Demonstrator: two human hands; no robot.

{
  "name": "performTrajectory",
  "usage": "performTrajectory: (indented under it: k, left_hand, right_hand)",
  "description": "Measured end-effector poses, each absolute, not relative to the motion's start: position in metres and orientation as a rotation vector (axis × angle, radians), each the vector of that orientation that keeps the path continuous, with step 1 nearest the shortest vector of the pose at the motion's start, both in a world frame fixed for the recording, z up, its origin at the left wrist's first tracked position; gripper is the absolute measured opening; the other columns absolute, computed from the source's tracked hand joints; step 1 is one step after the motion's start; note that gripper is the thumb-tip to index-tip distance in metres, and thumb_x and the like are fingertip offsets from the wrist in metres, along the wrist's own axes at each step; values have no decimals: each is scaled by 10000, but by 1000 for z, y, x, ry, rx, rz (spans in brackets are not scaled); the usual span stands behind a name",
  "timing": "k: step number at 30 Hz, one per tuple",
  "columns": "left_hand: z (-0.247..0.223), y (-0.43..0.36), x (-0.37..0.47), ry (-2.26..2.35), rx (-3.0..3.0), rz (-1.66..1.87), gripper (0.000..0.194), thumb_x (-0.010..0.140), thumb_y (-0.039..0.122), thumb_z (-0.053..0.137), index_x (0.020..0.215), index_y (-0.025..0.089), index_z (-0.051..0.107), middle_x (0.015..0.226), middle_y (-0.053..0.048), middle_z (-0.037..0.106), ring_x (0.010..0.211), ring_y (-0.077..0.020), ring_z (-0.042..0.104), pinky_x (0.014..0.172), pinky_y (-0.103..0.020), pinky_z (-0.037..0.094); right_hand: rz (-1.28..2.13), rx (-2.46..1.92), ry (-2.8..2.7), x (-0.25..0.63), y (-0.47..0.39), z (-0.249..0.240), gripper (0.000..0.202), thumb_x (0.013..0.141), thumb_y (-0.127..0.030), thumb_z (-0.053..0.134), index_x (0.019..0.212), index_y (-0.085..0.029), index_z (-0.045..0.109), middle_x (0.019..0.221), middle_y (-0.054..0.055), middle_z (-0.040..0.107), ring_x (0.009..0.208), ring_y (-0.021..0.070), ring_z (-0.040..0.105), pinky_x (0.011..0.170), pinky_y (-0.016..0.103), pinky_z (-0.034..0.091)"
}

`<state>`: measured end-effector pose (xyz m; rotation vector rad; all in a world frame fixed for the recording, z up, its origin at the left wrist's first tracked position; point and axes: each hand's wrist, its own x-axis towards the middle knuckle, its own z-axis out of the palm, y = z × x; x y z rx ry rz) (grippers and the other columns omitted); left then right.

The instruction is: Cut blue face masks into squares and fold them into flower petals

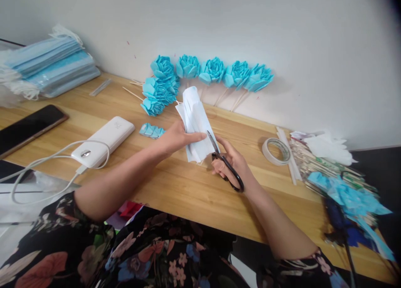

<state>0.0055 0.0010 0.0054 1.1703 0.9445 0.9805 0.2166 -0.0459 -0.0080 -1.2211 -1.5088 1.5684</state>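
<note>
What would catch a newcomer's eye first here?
The bright blue flowers along the wall stand out first. In front of them, the left hand holds pale folded material while the right hand holds black-handled scissors against it. A stack of blue masks lies at the far left.

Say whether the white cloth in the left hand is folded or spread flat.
Folded: the cloth curves over at its top, and overlapping layers show along its edge above the left hand.
</note>
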Motion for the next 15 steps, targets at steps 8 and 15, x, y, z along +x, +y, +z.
performTrajectory:
  k: [8, 15]
  left_hand:
    - [5, 1, 6, 922, 1187, 982, 398, 670, 381, 860, 926, 129, 689, 933, -130, 752, 957, -328, 726, 891, -495, 616]
    - [6, 1, 6, 920, 1192, 971, 402, 672, 414, 857, 906, 128, 699, 912, -123, 756, 939, -324, 730, 880, -492, 623]
  right_hand:
    - [1577, -1238, -1493, 215, -46, -5, 1087, 696, -629, 806, 1534, -163, 295, 635, -91, 546, 487, 91, 512, 462, 230, 446]
    - [1547, -1248, -1518, 215, -47, -5, 1046, 724, -626, 785, 1537, -169, 310, 624, -96, 539, 482, 93, 523, 479, 239, 466]
